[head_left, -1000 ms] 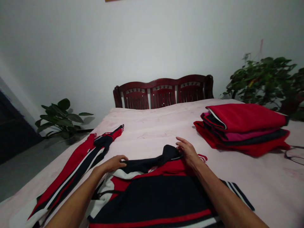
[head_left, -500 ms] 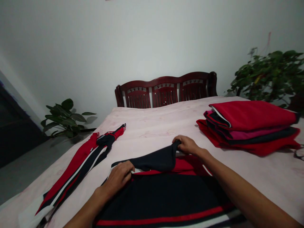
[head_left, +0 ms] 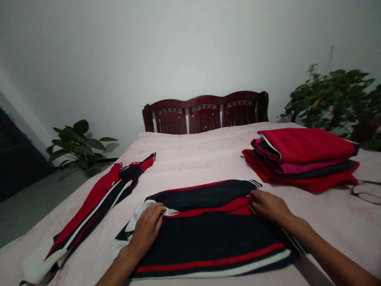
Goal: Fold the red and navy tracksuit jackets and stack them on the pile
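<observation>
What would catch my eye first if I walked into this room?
Probably the two bare hands, left hand and right hand, pressed flat on a navy, red and white striped garment on the pale pink bed. Next, the stack of folded red clothes at the right, and the dark carved wooden headboard behind.

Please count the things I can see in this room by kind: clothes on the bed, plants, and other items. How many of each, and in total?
Clothes being folded under both hands: 1
Striped garment lying apart: 1
Stack of folded clothes: 1 (layers unclear)
Potted plants: 2
Eyeglasses: 1
Wooden bench: 1
Total: 7
</observation>
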Demonstrator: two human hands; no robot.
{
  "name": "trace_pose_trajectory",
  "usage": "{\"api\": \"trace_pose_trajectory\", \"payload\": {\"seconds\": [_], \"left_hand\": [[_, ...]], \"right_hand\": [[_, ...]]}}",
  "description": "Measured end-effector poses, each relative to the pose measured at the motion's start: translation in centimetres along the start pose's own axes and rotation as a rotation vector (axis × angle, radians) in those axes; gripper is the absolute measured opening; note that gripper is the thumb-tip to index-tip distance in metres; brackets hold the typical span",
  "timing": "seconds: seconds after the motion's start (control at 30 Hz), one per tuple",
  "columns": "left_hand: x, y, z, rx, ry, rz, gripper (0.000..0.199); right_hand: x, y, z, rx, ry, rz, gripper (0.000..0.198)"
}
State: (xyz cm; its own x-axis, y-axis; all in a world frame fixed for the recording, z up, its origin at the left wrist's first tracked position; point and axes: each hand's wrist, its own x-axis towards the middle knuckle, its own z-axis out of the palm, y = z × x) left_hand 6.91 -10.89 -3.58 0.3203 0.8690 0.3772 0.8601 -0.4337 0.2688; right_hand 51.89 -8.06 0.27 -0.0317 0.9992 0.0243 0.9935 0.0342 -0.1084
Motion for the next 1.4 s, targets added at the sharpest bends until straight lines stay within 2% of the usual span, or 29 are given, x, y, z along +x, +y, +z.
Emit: {"api": "trace_pose_trajectory", "payload": {"seconds": [0.07,0.17,0.23,0.3,0.4,0.47,0.57,0.63,0.7,0.77,0.87,0.93,1.0,1.1,1.17,1.23,1.37,1.4], "left_hand": [[-0.9,1.3,-0.6,0.049,-0.034,-0.092,0.019],[-2.0,2.7,-0.8,0.112,-0.146,-0.206,0.025],[-2.4,3.1,-0.6,0.087,-0.188,-0.252,0.029],[-2.4,3.2,-0.8,-0.054,-0.229,-0.274,0.026],[-2.3,2.9,-2.2,-0.349,-0.329,-0.255,0.032],[-2.6,2.6,-3.3,-0.408,-0.394,-0.233,0.034],[-3.1,2.0,-4.2,-0.269,-0.490,-0.237,0.027],[-3.1,1.7,-4.4,-0.173,-0.548,-0.234,0.028],[-2.6,1.6,-4.6,-0.106,-0.513,-0.246,0.029],[-1.5,1.7,-4.6,-0.051,-0.372,-0.254,0.033],[0.5,1.5,-4.0,0.011,-0.189,-0.135,0.022],[1.8,1.2,-2.9,0.069,-0.171,-0.011,0.022],[2.7,0.7,-1.4,0.151,-0.210,0.090,0.030],[3.6,0.2,0.4,0.232,-0.269,0.153,0.020],[3.9,-0.1,0.6,0.239,-0.264,0.149,0.019],[3.8,-0.2,-0.1,0.233,-0.229,0.133,0.021],[2.4,0.1,-2.5,0.183,-0.088,0.137,0.022],[1.9,0.2,-2.9,0.167,-0.072,0.161,0.021]], "right_hand": [[-1.3,-1.1,0.8,0.087,0.002,-0.084,0.023],[-2.4,-3.3,1.7,0.098,0.032,-0.238,0.028],[-2.7,-4.4,2.3,0.087,0.082,-0.292,0.030],[-2.9,-4.9,2.6,0.104,0.096,-0.318,0.032],[-3.3,-4.6,2.1,0.220,0.024,-0.351,0.039],[-3.6,-4.2,1.8,0.292,-0.016,-0.362,0.041],[-4.1,-3.9,1.9,0.285,-0.054,-0.366,0.034],[-4.1,-3.9,2.1,0.263,-0.072,-0.360,0.030],[-3.6,-3.7,2.0,0.272,-0.021,-0.316,0.029],[-2.4,-3.1,1.6,0.251,0.123,-0.249,0.027],[0.1,-2.0,0.7,0.081,0.289,-0.260,0.032],[1.8,-1.4,0.5,-0.045,0.284,-0.311,0.045],[3.2,-1.3,0.6,-0.114,0.205,-0.350,0.049],[4.5,-1.6,0.7,-0.143,0.107,-0.369,0.036],[4.8,-1.8,0.1,-0.148,0.126,-0.332,0.028],[4.7,-1.9,-1.0,-0.142,0.240,-0.304,0.026],[3.0,-1.4,-2.9,-0.109,0.574,-0.308,0.026],[2.3,-1.1,-2.9,-0.100,0.608,-0.307,0.025]]}}
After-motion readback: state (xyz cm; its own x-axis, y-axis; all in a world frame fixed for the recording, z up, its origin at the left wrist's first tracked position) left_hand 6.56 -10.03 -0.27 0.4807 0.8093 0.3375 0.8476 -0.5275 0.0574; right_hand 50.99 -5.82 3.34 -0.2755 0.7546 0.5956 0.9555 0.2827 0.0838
